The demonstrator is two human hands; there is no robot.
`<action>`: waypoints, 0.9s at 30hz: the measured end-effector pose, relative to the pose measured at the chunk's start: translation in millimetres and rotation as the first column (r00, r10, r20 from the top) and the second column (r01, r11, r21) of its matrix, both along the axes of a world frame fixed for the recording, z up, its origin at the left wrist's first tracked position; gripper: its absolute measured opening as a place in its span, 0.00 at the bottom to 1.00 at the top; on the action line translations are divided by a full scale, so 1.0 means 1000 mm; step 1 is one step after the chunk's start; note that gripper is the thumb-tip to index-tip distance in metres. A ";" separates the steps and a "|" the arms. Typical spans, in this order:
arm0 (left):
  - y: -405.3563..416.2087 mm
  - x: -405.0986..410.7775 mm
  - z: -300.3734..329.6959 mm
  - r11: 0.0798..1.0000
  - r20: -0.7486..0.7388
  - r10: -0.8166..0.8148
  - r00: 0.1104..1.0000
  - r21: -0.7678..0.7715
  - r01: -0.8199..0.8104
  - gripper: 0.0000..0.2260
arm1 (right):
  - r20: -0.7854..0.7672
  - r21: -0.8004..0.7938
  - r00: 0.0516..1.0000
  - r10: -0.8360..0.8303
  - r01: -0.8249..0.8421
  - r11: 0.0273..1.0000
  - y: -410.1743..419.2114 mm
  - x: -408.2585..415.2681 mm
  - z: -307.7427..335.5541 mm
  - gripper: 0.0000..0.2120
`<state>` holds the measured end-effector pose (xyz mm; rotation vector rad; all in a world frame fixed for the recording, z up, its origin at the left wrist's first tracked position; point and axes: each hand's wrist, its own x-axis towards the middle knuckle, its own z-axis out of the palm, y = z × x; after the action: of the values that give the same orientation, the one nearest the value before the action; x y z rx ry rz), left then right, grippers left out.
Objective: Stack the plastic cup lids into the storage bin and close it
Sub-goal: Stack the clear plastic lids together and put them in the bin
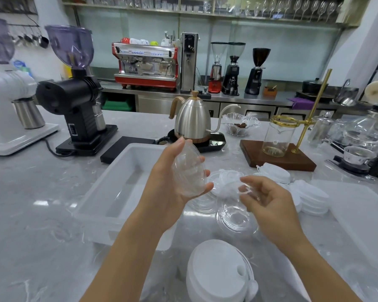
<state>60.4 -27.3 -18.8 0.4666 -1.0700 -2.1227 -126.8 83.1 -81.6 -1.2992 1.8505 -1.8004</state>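
My left hand [169,179] grips a small stack of clear dome lids [189,171], held on edge just right of the white storage bin [120,184], which stands open. My right hand [268,203] pinches another clear lid [247,188] between its fingertips, above clear lids [236,216] lying on the counter. White flat lids lie in a heap [308,195] to the right and in a stack [218,273] near the front edge. The bin's translucent cover [367,212] lies flat at the far right.
A steel kettle [192,123] on a black scale stands behind the bin. A black grinder [79,101] and a white grinder [9,110] are at the left. A wooden drip stand [279,155] with a glass jar sits at the right, beside glassware.
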 end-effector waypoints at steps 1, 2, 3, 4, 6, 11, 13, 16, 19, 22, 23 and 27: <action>0.000 0.000 0.000 1.000 0.001 -0.001 1.000 0.003 0.001 0.29 | 0.086 -0.065 0.996 0.022 -0.017 0.998 0.000 -0.001 0.007 0.17; 0.000 0.000 0.000 1.000 -0.001 -0.003 1.000 0.001 0.003 0.28 | 0.158 -0.124 0.986 0.053 -0.033 0.992 -0.002 -0.002 0.015 0.16; 0.000 0.000 0.000 1.000 -0.003 -0.004 1.000 -0.004 0.004 0.28 | 0.220 -0.175 0.971 0.098 -0.059 0.983 -0.003 -0.003 0.025 0.16; 0.000 0.000 0.000 1.000 -0.003 -0.002 1.000 -0.008 0.002 0.28 | 0.269 -0.218 0.951 0.155 -0.097 0.971 -0.005 -0.003 0.035 0.15; 0.000 -0.001 -0.001 1.000 -0.002 -0.003 1.000 -0.017 0.003 0.29 | 0.306 -0.275 0.900 0.312 -0.230 0.934 -0.014 0.000 0.059 0.17; -0.002 -0.001 -0.002 0.991 -0.047 -0.077 0.996 -0.117 0.071 0.24 | 0.188 -0.178 0.755 0.628 -0.603 0.778 -0.050 0.018 0.106 0.20; -0.004 -0.001 -0.003 0.994 -0.062 -0.077 0.995 -0.082 0.071 0.26 | 0.156 -0.118 0.761 0.629 -0.618 0.777 -0.061 0.025 0.110 0.19; -0.006 0.000 -0.005 0.998 -0.070 -0.057 0.996 -0.026 0.056 0.28 | 0.115 -0.072 0.789 0.603 -0.599 0.797 -0.067 0.030 0.107 0.18; -0.007 0.000 -0.006 0.998 -0.092 -0.056 0.994 0.002 0.057 0.29 | -0.041 0.003 0.826 0.562 -0.562 0.827 -0.071 0.030 0.108 0.17; -0.007 0.003 -0.006 0.996 -0.121 -0.081 0.989 0.019 0.084 0.29 | -0.183 0.058 0.832 0.524 -0.522 0.851 -0.072 0.032 0.110 0.16; -0.007 0.003 -0.006 0.996 -0.127 -0.088 0.988 0.017 0.091 0.29 | -0.209 0.068 0.831 0.515 -0.513 0.856 -0.073 0.033 0.110 0.16; -0.008 0.006 -0.006 0.995 -0.157 -0.096 0.983 0.002 0.098 0.25 | -0.306 0.082 0.830 0.466 -0.465 0.882 -0.077 0.038 0.106 0.14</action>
<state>66.2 -35.6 -24.6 0.2508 -1.0108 -2.2099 -89.0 5.8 24.3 -1.9325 1.4797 -1.3864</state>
